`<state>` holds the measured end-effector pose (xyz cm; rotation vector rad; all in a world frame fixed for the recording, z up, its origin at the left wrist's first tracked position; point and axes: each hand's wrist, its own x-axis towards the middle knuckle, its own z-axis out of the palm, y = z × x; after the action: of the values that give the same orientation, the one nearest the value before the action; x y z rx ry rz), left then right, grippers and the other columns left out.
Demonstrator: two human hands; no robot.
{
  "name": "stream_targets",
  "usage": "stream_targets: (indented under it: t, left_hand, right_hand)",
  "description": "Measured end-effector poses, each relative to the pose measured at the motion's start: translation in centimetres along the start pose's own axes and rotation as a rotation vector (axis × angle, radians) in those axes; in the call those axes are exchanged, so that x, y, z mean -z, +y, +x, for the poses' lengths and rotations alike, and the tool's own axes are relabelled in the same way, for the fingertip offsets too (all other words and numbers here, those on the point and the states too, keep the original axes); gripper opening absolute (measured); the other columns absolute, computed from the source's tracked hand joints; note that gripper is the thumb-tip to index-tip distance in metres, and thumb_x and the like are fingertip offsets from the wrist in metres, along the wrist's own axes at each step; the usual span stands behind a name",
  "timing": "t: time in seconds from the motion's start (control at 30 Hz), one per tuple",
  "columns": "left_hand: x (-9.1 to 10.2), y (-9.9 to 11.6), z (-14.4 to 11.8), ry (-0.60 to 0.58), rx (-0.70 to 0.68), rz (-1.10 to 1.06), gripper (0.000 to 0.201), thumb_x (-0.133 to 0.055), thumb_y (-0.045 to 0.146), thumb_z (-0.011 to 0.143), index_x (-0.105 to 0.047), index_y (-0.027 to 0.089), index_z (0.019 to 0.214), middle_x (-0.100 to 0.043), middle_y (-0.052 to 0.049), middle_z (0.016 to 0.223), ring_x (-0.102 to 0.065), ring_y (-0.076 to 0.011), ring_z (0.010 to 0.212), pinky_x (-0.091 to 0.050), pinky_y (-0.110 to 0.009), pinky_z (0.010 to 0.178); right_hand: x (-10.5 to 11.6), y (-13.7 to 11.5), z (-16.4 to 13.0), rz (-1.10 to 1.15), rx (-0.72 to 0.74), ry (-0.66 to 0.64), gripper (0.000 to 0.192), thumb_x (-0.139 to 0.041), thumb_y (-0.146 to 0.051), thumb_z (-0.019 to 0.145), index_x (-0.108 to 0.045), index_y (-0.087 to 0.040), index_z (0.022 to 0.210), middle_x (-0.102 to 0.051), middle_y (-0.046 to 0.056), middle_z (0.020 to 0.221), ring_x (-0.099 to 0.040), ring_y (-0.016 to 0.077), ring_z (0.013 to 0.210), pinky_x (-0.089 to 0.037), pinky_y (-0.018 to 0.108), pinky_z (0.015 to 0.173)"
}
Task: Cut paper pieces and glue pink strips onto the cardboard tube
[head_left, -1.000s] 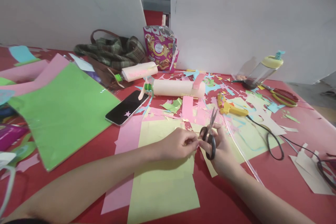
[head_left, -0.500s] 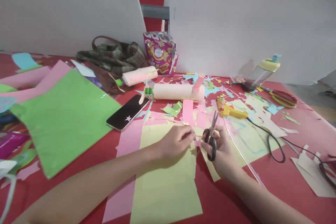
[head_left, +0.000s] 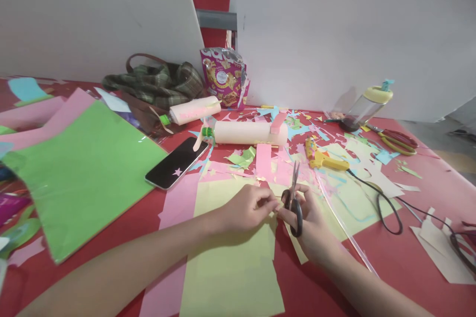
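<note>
My right hand point(head_left: 310, 218) grips the black-handled steel scissors point(head_left: 293, 198), blades closed, while my left hand point(head_left: 250, 206) pinches a tiny pink paper scrap point(head_left: 275, 206) so near that a snip could nick my fingertips.

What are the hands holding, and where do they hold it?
The right hand holds black-handled metal scissors by the finger loops. The left hand pinches something tiny, too small to tell.

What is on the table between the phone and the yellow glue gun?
In the head view, between the phone and the glue gun lie green paper scraps and a pink paper strip among small cuttings.
</note>
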<state>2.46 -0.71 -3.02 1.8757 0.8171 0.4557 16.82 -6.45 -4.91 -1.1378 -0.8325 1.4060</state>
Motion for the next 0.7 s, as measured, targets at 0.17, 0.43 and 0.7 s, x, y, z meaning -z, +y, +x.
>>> stream_targets:
  t: [0.17, 0.43, 0.7]
  left_hand:
    - [1.2, -0.1, 0.5, 0.173, 0.028, -0.120, 0.026, -0.038, 0.033, 0.079, -0.046, 0.015, 0.062, -0.040, 0.004, 0.056, -0.036, -0.0071, 0.052, -0.031, -0.020, 0.051]
    - [2.5, 0.5, 0.7, 0.286, 0.129, -0.244, 0.026, -0.038, 0.035, 0.079, -0.043, 0.016, 0.062, -0.032, 0.005, 0.053, -0.031, -0.0064, 0.047, -0.027, -0.019, 0.044]
    - [2.4, 1.1, 0.6, 0.313, 0.113, -0.157, 0.026, -0.038, 0.031, 0.078, -0.037, 0.016, 0.057, -0.032, 0.004, 0.053, -0.030, -0.0073, 0.049, -0.027, -0.020, 0.047]
  right_hand:
    - [-0.5, -0.3, -0.3, 0.103, -0.097, -0.130, 0.026, -0.056, -0.020, 0.071, -0.036, -0.026, 0.086, -0.042, -0.005, 0.075, -0.046, 0.0084, 0.060, -0.039, 0.025, 0.058]
    - [-0.1, -0.4, -0.4, 0.170, -0.130, -0.375, 0.021, -0.054, -0.029, 0.075, -0.040, -0.024, 0.090, -0.043, 0.000, 0.078, -0.046, 0.0108, 0.069, -0.039, 0.027, 0.066]
    - [-0.1, -0.5, -0.5, 0.183, -0.177, -0.419, 0.023, -0.053, -0.030, 0.075, -0.042, -0.025, 0.095, -0.045, 0.001, 0.087, -0.049, 0.0119, 0.077, -0.039, 0.028, 0.069]
